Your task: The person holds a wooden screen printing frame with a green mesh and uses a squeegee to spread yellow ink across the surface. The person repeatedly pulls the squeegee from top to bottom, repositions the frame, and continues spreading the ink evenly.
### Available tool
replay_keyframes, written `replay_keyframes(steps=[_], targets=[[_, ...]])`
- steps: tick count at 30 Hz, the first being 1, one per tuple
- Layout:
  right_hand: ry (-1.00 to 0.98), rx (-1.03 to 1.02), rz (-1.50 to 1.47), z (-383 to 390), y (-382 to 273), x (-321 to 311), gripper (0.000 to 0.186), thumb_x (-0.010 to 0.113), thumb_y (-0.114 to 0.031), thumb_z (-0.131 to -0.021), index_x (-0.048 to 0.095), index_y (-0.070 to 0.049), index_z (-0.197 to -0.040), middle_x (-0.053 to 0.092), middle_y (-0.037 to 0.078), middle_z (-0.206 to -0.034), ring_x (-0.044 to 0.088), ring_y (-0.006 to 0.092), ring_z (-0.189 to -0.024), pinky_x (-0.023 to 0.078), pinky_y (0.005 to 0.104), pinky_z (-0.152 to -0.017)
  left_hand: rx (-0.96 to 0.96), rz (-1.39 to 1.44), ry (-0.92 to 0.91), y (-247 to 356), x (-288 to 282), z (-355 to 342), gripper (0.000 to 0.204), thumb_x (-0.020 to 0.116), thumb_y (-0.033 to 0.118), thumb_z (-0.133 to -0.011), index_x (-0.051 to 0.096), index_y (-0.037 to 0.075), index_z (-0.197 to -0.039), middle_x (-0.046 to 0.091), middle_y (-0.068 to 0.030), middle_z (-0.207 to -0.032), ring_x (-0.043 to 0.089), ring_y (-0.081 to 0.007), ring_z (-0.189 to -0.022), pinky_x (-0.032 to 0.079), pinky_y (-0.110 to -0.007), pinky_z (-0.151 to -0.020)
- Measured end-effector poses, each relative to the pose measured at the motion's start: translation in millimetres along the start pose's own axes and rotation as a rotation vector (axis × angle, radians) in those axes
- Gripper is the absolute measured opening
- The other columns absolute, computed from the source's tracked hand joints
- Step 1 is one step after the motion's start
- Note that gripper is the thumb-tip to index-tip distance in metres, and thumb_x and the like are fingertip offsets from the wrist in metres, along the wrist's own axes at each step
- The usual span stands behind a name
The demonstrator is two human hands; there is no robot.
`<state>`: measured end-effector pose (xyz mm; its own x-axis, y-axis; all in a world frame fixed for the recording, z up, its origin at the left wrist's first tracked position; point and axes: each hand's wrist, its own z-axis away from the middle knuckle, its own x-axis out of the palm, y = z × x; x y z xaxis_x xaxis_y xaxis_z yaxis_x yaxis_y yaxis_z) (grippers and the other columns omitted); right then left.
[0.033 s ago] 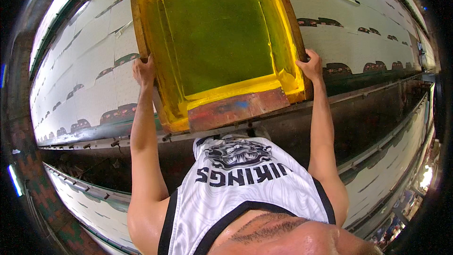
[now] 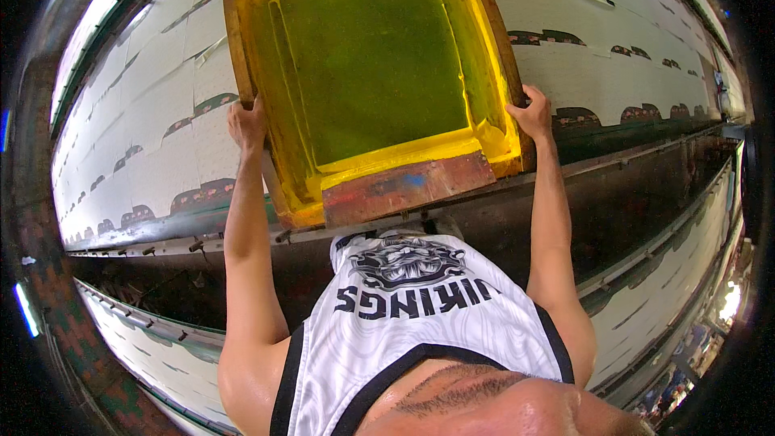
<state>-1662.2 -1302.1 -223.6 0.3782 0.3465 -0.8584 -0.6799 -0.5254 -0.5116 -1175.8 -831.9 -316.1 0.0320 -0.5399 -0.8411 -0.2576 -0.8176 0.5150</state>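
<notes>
A large wooden printing screen [image 2: 495,24] with yellow ink round its inner edges lies over the table at a slight tilt. Its mesh [image 2: 375,56] looks dark green. My left hand [image 2: 247,123] is closed on the left side of the frame, and my right hand [image 2: 533,116] grips the right side, thumb toward the inner edge. Across the near end sits a wooden board [image 2: 408,188] stained red and blue. A thicker patch of yellow ink [image 2: 494,136] shows in the near right corner. The screen's underside is hidden.
Whitish panels with dark, curved, patterned patches cover the long table [image 2: 129,125] on both sides of the screen. A rail [image 2: 161,250] with small stops runs along its near edge. Beyond the dark gap at my body, a second long table [image 2: 646,299] stands parallel.
</notes>
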Motion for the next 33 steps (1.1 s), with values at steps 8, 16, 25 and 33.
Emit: replay_keyframes(steps=[8, 16, 25, 33], targets=[[0.042, 0.015, 0.034, 18.6, 11.3, 6.2, 0.076, 0.086, -0.028, -0.078, 0.065, 0.013, -0.139, 0.065, 0.032, -0.144, 0.063, 0.0452, -0.135, 0.052, 0.0493, -0.115, -0.055, -0.097, -0.004, 2.2, 12.2, -9.7, 0.062, 0.076, 0.06, -0.092, 0.075, -0.001, -0.104, 0.074, -0.0221, -0.113, 0.07, -0.0427, -0.107, 0.054, -0.054, -0.094], [-0.048, 0.11, 0.12, 6.9, 8.9, 22.4, 0.081, 0.085, -0.034, -0.083, 0.061, 0.009, -0.147, 0.06, 0.031, -0.152, 0.057, 0.0435, -0.144, 0.047, 0.0508, -0.121, -0.11, -0.169, -0.152, 0.7, 38.3, -17.0, 0.061, 0.075, 0.058, -0.094, 0.075, 0.0, -0.112, 0.072, -0.0203, -0.121, 0.07, -0.0413, -0.113, 0.054, -0.053, -0.097], [-0.063, 0.131, 0.16, 63.5, -15.8, 23.4, 0.079, 0.075, -0.046, -0.101, 0.05, -0.004, -0.162, 0.045, 0.023, -0.168, 0.045, 0.0408, -0.154, 0.04, 0.052, -0.127, -0.103, -0.106, -0.16, 20.3, 49.8, 4.3, 0.059, 0.077, 0.054, -0.096, 0.073, -0.002, -0.114, 0.071, -0.0207, -0.119, 0.069, -0.041, -0.113, 0.056, -0.055, -0.096], [0.001, 0.037, 0.106, 79.9, -33.6, 12.6, 0.067, 0.073, -0.037, -0.105, 0.053, -0.002, -0.159, 0.048, 0.024, -0.165, 0.048, 0.0393, -0.152, 0.042, 0.0512, -0.126, -0.047, -0.082, -0.077, 16.0, 58.4, 4.5, 0.056, 0.076, 0.053, -0.099, 0.072, -0.002, -0.112, 0.07, -0.0198, -0.117, 0.069, -0.0397, -0.11, 0.056, -0.054, -0.093]])
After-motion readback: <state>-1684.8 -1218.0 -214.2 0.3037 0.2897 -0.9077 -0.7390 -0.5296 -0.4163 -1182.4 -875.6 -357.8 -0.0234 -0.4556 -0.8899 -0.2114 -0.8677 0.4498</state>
